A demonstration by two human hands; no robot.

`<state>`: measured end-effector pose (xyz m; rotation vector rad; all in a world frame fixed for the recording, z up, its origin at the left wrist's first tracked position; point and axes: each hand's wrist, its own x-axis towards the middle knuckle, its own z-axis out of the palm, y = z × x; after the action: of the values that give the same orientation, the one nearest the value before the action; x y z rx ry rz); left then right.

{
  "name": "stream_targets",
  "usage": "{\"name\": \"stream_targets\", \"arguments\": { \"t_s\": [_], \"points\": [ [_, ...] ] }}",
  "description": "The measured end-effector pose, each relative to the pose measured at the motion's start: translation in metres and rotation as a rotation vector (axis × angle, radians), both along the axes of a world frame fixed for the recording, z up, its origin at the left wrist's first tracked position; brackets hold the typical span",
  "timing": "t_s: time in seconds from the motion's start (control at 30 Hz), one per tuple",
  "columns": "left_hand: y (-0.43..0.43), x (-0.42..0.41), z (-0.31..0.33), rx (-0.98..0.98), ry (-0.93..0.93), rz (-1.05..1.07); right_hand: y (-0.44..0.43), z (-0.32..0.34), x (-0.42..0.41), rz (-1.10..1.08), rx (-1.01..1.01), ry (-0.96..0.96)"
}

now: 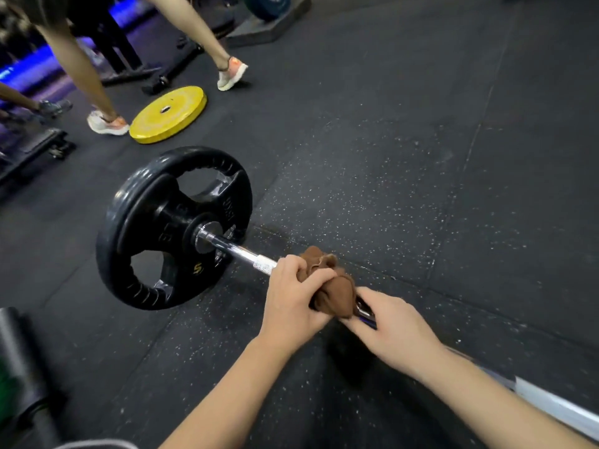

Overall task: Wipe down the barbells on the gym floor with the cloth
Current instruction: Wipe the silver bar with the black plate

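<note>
left hand (291, 303) curls over the brown cloth (337, 293), bunching it round the shaft of the barbell (249, 256), thumb laid across the folds. right hand (392, 325) closes on the bare bar just on the near-right side of the cloth and touches its trailing end, though blur hides exactly how the fingers lie. the barbell rests on the dark speckled floor (421, 189) by its black plate (171, 228) at the far left, and the shaft runs down toward the near right corner, passing under the right forearm. both forearms reach in from the near edge, wrists fairly straight, hands side by side along the bar. the cloth looks soft and light, so it should mould to the steel, slide easily on smooth chrome and drag on the knurled patch just beyond the left hand. the loaded bar is likely heavy and stiff and may roll on its plate, so the steadying grip belongs on the shaft. a yellow plate (168, 113) lies flat farther off, beside another person's legs.
</note>
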<state>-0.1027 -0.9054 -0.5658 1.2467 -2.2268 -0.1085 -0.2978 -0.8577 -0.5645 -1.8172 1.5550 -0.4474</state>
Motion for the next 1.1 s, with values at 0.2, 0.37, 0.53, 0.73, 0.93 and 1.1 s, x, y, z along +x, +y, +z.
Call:
{"name": "stream_targets", "arguments": {
  "t_s": [0.2,0.37,0.53,0.73,0.93,1.1],
  "points": [
    [0.006,0.003,0.008,0.161,0.027,-0.149,-0.01,-0.005,-0.007,0.013,0.101,-0.058],
    [0.006,-0.007,0.004,0.026,-0.017,-0.053,-0.011,-0.009,-0.008,-0.045,0.095,-0.098],
    [0.0,-0.014,-0.002,-0.063,0.023,0.092,-0.011,-0.008,-0.006,-0.064,0.111,-0.133],
    [-0.018,0.005,0.005,-0.042,0.182,0.291,-0.011,-0.005,-0.008,-0.041,0.122,-0.13],
    [-0.009,-0.014,0.0,-0.159,0.052,0.285,-0.015,-0.002,-0.009,-0.03,0.18,-0.158],
    [0.007,-0.016,-0.004,-0.141,-0.011,0.196,-0.018,-0.003,-0.009,-0.014,0.179,-0.191]
  ]
}}
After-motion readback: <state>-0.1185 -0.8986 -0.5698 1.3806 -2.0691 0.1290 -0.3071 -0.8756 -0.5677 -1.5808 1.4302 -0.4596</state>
